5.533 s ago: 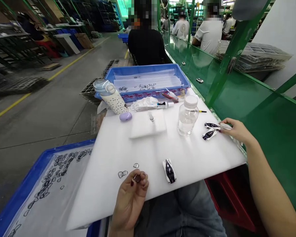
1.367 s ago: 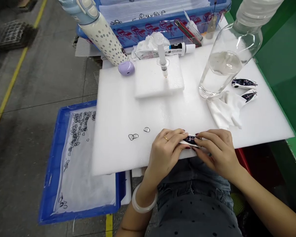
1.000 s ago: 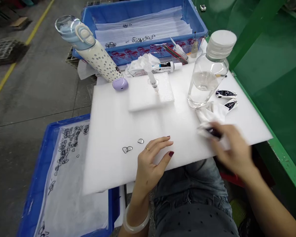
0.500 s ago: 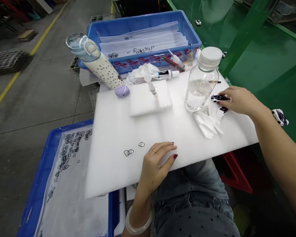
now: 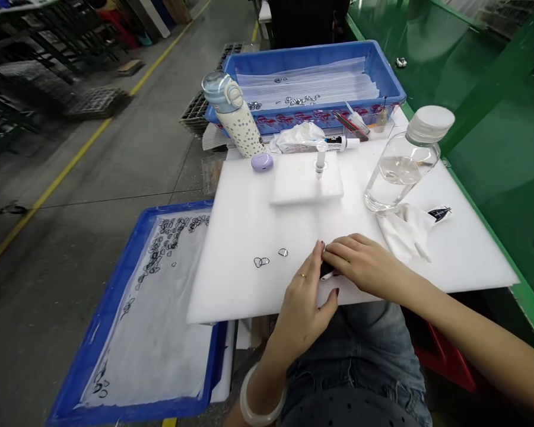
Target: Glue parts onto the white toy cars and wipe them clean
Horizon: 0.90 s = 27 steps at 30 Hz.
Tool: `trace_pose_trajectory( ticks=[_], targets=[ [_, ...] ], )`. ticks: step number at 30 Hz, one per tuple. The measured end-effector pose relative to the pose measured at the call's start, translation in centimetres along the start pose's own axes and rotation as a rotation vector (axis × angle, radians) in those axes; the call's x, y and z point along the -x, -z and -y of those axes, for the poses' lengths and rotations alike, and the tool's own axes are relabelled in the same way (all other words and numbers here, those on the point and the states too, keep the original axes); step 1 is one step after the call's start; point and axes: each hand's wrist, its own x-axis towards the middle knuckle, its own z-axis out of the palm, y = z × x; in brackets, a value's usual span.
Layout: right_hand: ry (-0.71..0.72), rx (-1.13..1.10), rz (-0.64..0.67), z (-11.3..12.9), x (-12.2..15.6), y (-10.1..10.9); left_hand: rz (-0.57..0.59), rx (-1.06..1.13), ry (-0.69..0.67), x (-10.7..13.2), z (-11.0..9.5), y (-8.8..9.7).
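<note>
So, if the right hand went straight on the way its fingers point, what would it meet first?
The left hand, most likely: its fingers stand across the way, right in front of the right hand. Whether the two already touch, I can't tell.

Soft light whitens the board (image 5: 240, 225), while the floor (image 5: 155, 160) lies dimmer, blurred and stretched toward upper left.

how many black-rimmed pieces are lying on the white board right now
3: one piece overlapping a second piece, and a third piece apart, nearer the left hand. Any beneath it or the right hand would be hidden.
</note>
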Motion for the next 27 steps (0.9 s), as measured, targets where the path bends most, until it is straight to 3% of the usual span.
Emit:
trace_pose_trajectory(
  ticks=[2, 5, 6, 7, 9, 11, 12, 15, 18, 23, 27],
  targets=[
    [-0.040, -0.157, -0.086, -1.3, -2.5, -0.1, -0.068, -0.058, 0.020, 1.3, -0.4, -0.2],
    [-0.397, -0.242, -0.402, -4.3, -6.1, 0.8, -0.112, -0.104, 0.015, 2.4, -1.0, -0.3],
    [-0.507, -0.265, -0.444, -5.2, -7.3, 1.1, -0.093, -0.102, 0.000, 2.3, -1.0, -0.3],
    [-0.587, -0.297, -0.420, -6.1, -8.6, 1.2, -0.061, -0.101, -0.019, 2.1, -0.9, -0.1],
    [-0.670, -0.369, -0.245, -7.4, -10.7, 1.2, 0.013, -0.106, -0.061, 1.1, -0.4, 0.3],
    [-0.680, -0.467, -0.138, -8.3, -11.8, 1.3, 0.064, -0.111, -0.104, -0.1, 0.2, 0.8],
    [-0.654, -0.550, -0.146, -8.3, -11.9, 1.4, 0.074, -0.105, -0.118, -0.7, 0.5, 0.9],
    [-0.478, -0.850, -0.362, -6.7, -10.4, 2.3, 0.016, -0.052, -0.076, -2.0, 0.6, 0.8],
    [-0.368, -1.096, -0.597, -2.5, -7.3, 3.2, -0.103, 0.030, 0.047, -2.6, 0.1, 0.2],
    [-0.393, -1.541, -0.533, 3.3, -3.7, 3.1, -0.196, 0.079, 0.104, -3.0, -0.4, -0.4],
    [-0.410, -1.635, -0.721, 3.8, -3.6, 2.0, -0.193, 0.120, 0.131, -3.1, -0.3, -0.3]
  ],
)
